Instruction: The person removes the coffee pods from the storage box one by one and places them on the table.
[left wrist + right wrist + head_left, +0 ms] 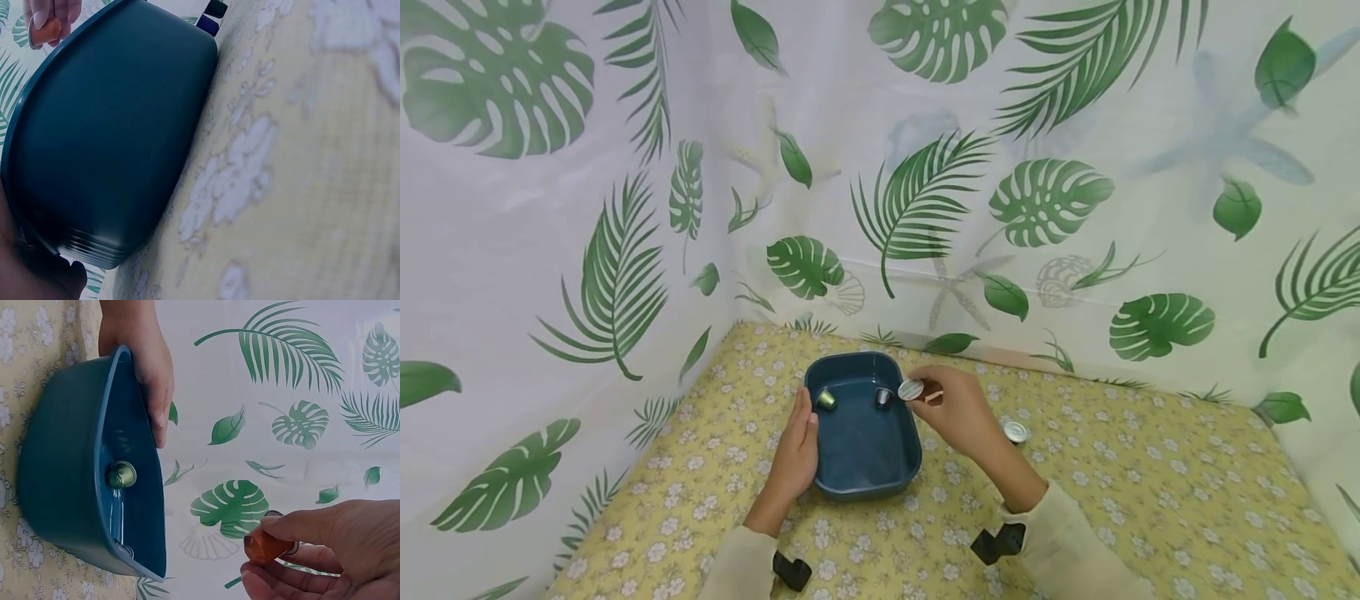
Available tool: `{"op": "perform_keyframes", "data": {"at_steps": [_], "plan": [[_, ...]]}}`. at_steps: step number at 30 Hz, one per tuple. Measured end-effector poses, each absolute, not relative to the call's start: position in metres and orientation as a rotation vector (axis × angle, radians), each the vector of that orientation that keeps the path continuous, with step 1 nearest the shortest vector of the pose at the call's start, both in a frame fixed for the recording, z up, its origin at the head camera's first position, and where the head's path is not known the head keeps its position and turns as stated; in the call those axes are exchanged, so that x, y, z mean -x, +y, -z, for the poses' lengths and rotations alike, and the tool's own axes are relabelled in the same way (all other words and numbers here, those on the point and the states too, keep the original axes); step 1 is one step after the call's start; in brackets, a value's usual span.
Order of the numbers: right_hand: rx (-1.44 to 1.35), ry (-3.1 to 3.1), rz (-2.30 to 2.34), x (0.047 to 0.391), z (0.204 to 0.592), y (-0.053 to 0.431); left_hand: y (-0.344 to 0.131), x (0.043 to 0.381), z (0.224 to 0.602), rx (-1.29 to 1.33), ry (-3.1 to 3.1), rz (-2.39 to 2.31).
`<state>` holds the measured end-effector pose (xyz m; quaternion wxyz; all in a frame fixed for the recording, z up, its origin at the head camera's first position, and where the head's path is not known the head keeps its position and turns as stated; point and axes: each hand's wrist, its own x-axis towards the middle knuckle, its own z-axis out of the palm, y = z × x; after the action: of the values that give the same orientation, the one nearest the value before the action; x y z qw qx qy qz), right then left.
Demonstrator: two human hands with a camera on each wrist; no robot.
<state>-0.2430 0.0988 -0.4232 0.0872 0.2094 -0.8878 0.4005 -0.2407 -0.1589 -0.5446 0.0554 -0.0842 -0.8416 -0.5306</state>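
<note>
An orange coffee capsule [265, 545] is pinched between the thumb and fingers of my right hand [951, 408], its silver lid facing up in the head view. It is held by the right rim of a dark blue plastic bin [865, 454]. Inside the bin lie a green capsule [826, 400] on the left and a dark capsule with a silvery face [883, 397] on the right. My left hand [795, 442] rests along the outside of the bin's left wall, fingers straight in the right wrist view.
To the right of the bin, partly behind my right forearm, a capsule with a silver lid [1016, 432] sits on the yellow floral cloth [1120, 483]. A leaf-printed white sheet [925, 317] borders the cloth at the back and left.
</note>
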Motion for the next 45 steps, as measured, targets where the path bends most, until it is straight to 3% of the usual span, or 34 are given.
{"op": "perform_keyframes", "data": {"at_steps": [45], "plan": [[-0.373, -2.667, -1.146, 0.226, 0.473, 0.156, -0.159, 0.240, 0.546, 0.252, -2.565, 1.635]]}}
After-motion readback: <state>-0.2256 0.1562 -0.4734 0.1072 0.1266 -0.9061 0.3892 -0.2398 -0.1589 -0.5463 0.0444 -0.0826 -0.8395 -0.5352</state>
